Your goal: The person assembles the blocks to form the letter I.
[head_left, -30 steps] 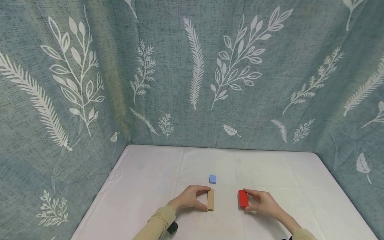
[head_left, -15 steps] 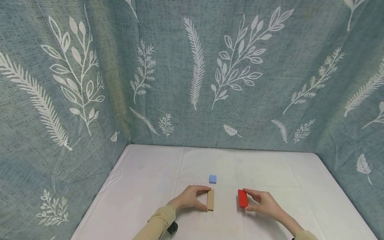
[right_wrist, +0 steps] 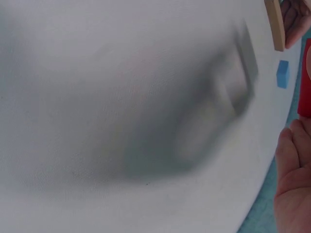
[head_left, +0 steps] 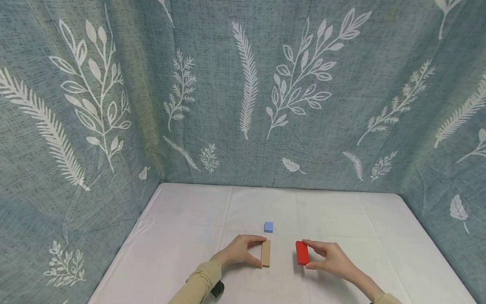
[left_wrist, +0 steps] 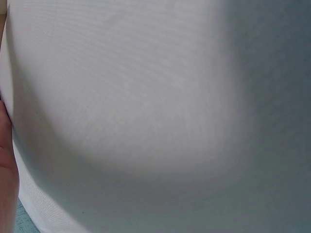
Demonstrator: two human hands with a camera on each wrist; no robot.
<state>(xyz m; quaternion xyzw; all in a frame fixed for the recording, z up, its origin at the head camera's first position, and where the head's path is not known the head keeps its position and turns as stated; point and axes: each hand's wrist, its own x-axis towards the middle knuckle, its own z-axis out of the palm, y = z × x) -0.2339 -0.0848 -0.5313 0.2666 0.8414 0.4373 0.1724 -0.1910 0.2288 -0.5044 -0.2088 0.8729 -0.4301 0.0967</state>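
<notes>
In the head view my left hand (head_left: 241,251) pinches a tan wooden block (head_left: 265,253) between thumb and fingers, one at each end of its length. To the right, my right hand (head_left: 331,258) holds a red block (head_left: 302,253) the same way, and a shadow falls on the table below it. Behind the tan block sits a small blue block (head_left: 268,227), untouched by either hand. The right wrist view catches the red block (right_wrist: 304,90) at its right edge, above the fingers. Only a strip of the left hand (left_wrist: 7,170) enters the left wrist view; its block is hidden there.
A white cloth covers the table (head_left: 197,211). Patterned teal curtains (head_left: 212,97) enclose it at the back and both sides. Beside the left sleeve a black device (head_left: 218,289) is strapped near the wrist.
My right hand has carried the red block a little left, closer to the tan block, and its shadow now shows more below it. The left hand, tan block and blue block have stayed put.
</notes>
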